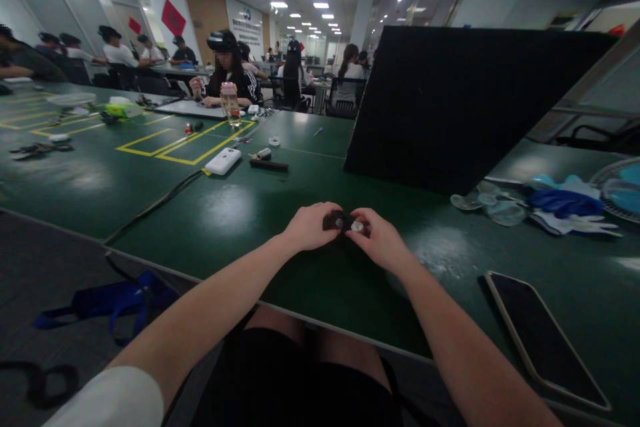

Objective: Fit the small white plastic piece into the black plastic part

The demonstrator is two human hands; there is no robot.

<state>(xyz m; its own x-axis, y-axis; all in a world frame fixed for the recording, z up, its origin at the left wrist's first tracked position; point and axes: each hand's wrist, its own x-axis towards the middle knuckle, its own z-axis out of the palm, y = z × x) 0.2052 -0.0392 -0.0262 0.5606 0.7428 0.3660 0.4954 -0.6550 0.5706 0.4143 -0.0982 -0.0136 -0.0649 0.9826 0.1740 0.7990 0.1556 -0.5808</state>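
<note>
Just above the green table [300,287], both hands meet in the middle of the view. My left hand [311,225] is closed, thumb and fingers pinching a small dark object [332,219] with a light round spot. My right hand [381,239] is closed too, its fingertips around a small white round piece [357,227] against something dark. Whether the dark parts are one piece or two, I cannot tell; fingers cover much of them.
A phone [545,333] lies to the right. A large black panel [450,107] leans behind my hands. Blue-and-white gloves [570,203] and a fan [620,190] are at far right. A white power bank [223,161], black bar [269,165] and bottle [231,105] stand ahead; a person [225,77] sits opposite.
</note>
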